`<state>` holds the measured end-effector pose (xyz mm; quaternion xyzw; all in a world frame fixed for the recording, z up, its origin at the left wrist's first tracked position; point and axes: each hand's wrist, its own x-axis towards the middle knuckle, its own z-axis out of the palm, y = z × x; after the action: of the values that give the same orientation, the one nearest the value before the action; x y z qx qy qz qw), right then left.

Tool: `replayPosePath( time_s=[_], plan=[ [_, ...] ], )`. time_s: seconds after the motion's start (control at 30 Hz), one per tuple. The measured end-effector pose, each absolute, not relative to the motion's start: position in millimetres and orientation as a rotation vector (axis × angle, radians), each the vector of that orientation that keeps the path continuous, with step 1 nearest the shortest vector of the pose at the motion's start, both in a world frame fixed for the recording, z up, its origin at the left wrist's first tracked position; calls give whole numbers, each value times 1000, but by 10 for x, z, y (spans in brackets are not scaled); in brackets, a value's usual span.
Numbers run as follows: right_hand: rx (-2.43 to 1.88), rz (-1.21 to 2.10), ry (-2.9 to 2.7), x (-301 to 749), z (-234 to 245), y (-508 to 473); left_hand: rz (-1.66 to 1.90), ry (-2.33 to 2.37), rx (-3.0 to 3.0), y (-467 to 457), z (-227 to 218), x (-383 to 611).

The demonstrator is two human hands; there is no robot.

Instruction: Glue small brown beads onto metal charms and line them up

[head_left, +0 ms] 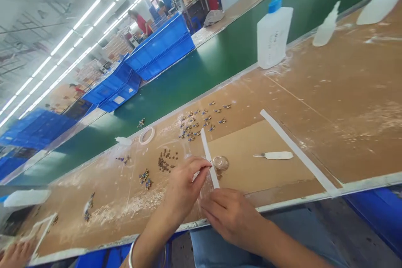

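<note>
My left hand (185,184), with a bracelet on its wrist, pinches a tiny dark piece between thumb and forefinger, too small to name. The pinch is at the left edge of a small clear round dish (220,163). Lower and nearer the table's front edge, my right hand (234,215) has its fingers closed together; what they hold, if anything, is hidden. Left of my left hand lie several small dark round pieces (164,161). Behind them, several small blue and gold metal parts (190,125) are spread out. A white-handled tool with a thin metal tip (278,155) rests right of the dish.
White tape strips (300,155) edge a cardboard sheet (245,146). A tape roll (147,135) lies at the back. A blue-capped bottle (274,35) and a squeeze bottle (326,25) stand beside the green belt (176,83). Another person's hand (19,251) is at lower left.
</note>
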<state>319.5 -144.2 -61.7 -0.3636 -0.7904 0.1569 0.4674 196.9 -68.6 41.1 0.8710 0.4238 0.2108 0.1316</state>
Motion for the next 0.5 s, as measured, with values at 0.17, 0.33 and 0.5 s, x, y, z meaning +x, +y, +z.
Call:
replayPosePath(
  time_s=[0.17,0.33,0.5],
  plan=[
    [-960,371,-2001,3216,-582,-1435,457,1183,2656,-574,455,2041],
    [-960,374,-2009,3236,-571,-1416,379,1161,2724,-523,432,2067],
    [-940,388,-1993,3238,-586,-1403,341,1153,2756,-495,414,2056]
  ],
)
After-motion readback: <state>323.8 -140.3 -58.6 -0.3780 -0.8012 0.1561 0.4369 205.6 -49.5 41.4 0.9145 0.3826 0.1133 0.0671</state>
